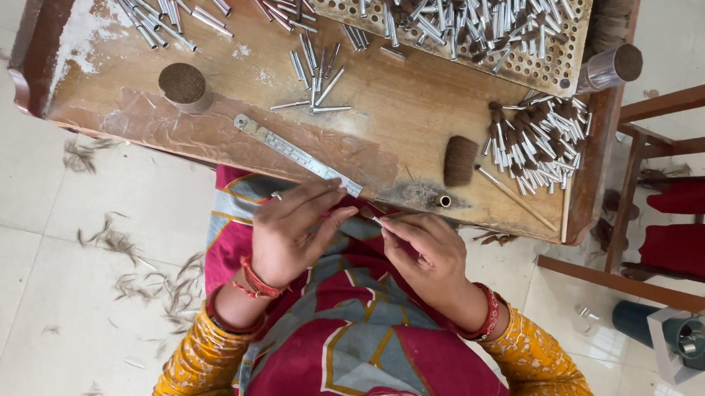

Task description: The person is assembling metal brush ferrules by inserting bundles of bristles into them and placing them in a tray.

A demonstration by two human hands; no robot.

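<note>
A small metal tube (377,220) with a dark tuft at its end sits pinched between the fingertips of both hands, held just off the near edge of the wooden table (396,117) and above the person's lap. The right hand (426,254) closes thumb and forefinger on the tube from below, while the left hand (291,232) lies over it with fingers stretched long, their tips meeting the tube's upper end — how firmly the left one grips cannot be told, only that it touches. Red bangles ring both wrists above yellow patterned sleeves. Just beyond the fingers a steel ruler (295,153) lies slantwise along the table's near edge, its lower end almost touching the left fingertips. To the right of it stand a bound bundle of brown hair (460,160) and a short brass ring (445,201), with loose fibres scattered between them. Further right lies a heap of filled tubes (536,146) — silver with dark tufts — and a thin wooden stick (519,199) beside it. At the far side a perforated board (521,56) carries many more tubes, empty ones (315,65) lie loose mid-table, and a round hair-filled cup (183,85) stands to the left. Hair clippings (146,278) litter the tiled floor.
</note>
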